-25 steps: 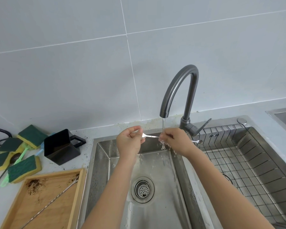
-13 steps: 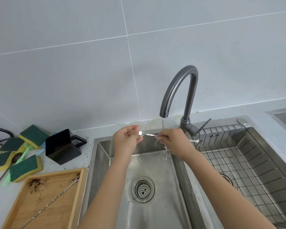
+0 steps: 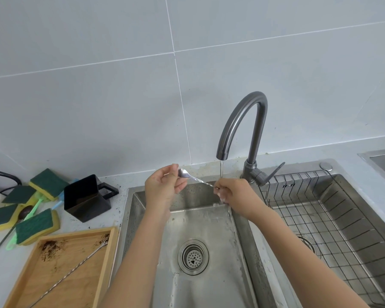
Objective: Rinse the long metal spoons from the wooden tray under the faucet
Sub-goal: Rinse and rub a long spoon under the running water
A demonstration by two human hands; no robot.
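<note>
A long metal spoon point(image 3: 197, 180) with a twisted handle is held level over the sink point(image 3: 209, 274), between both hands. My left hand point(image 3: 162, 187) pinches its bowl end. My right hand point(image 3: 236, 196) grips the handle directly under a thin stream of water from the grey faucet point(image 3: 245, 121). A second long spoon point(image 3: 71, 272) lies diagonally in the wooden tray point(image 3: 108, 258) at the lower left, which carries dark brown stains.
A black square cup point(image 3: 85, 198) and several green-yellow sponges point(image 3: 35, 225) sit on the counter to the left. A wire drying rack point(image 3: 333, 218) fills the right basin. The drain strainer point(image 3: 192, 256) is at the sink's middle.
My left hand has moved left and slightly up, pulling more of the spoon's handle out from my right hand, so the bowl now shows. My right hand stays under the stream.
</note>
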